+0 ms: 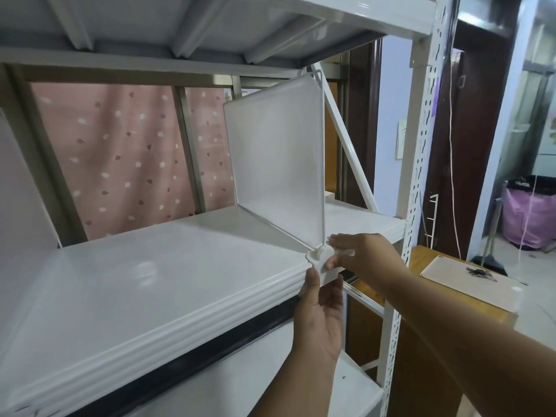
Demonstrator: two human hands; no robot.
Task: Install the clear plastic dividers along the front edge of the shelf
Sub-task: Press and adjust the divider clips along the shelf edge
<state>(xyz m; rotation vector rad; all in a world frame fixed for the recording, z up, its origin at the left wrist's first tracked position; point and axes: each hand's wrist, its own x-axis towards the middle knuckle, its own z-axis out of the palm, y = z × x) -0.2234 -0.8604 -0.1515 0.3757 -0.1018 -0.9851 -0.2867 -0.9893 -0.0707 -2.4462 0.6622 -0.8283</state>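
Observation:
A clear plastic divider (276, 158) stands upright on the white metal shelf (144, 284), running from the back to the front edge near the shelf's right end. Its white clip foot (319, 260) sits over the shelf's front lip. My left hand (320, 314) reaches up from below, thumb and fingers pinching the clip's lower part. My right hand (364, 254) comes in from the right, fingers pressed on the clip's top and side at the divider's base. A second divider panel is partly visible at the far left (21, 188).
A white slotted upright post (421, 145) rises just right of my hands. Another shelf (180, 22) hangs overhead. A wooden box with a flat board (469, 278) stands to the right. A pink bag (529, 218) stands on the floor beyond.

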